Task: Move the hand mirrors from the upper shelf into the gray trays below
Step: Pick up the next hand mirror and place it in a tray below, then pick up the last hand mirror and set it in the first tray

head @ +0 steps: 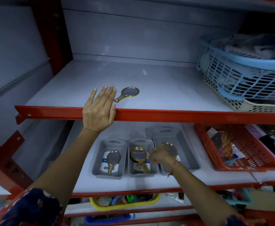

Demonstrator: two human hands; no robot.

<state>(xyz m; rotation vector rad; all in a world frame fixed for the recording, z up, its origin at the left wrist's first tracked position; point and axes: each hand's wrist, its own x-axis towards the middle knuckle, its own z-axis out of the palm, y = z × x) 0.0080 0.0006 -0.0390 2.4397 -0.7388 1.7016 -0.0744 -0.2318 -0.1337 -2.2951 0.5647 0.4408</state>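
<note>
One gold-framed hand mirror (pixel 128 93) lies flat on the upper shelf (pixel 149 82), just right of my left hand (pixel 99 108), which rests open over the shelf's red front edge without touching the mirror. On the shelf below stand three gray trays. The left tray (pixel 97 160) holds a mirror (pixel 113 161). The middle tray (pixel 131 172) holds another mirror (pixel 140 156). My right hand (pixel 160 156) is shut on a third mirror (pixel 171 149), held over the right tray (pixel 189 149).
A blue basket (pixel 241 69) stacked on a cream basket (pixel 247 105) fills the upper shelf's right end. A red basket (pixel 241 152) of goods stands right of the gray trays. A yellow tray (pixel 127 204) sits on a lower shelf. A red upright post (pixel 52 30) is at left.
</note>
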